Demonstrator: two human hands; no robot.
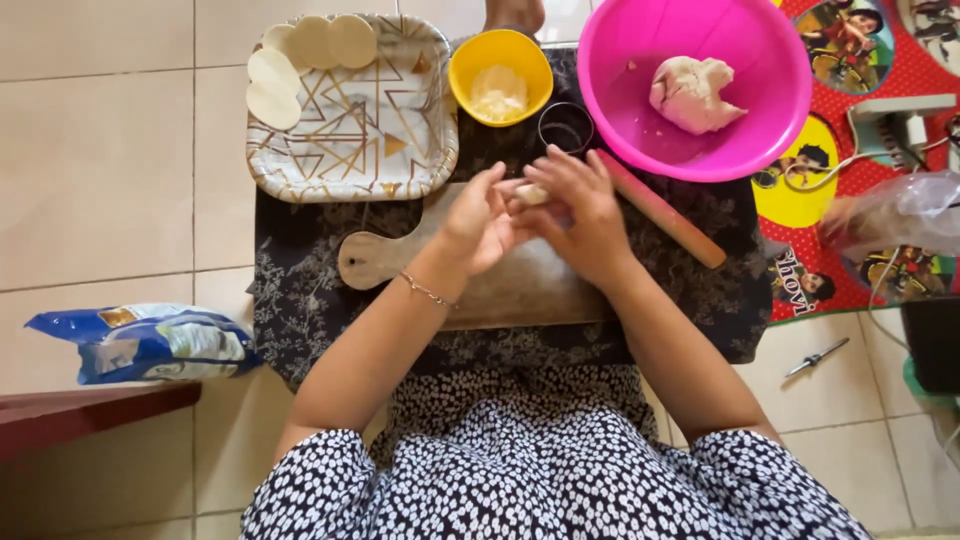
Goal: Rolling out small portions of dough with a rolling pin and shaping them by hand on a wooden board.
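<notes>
Our spotted dress (560,480) fills the foreground. Beyond it, our left hand (480,222) and right hand (585,215) meet above the wooden board (520,285), both closed around a small dough piece (531,194). A rolling pin (665,212) lies just right; behind it, the pink bowl (770,120) holds more dough (692,94).

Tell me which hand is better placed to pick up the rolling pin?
Probably the right hand: the rolling pin lies just beside it on the wooden board. The left hand is farther away, and both are pressed around a small dough piece.
</notes>
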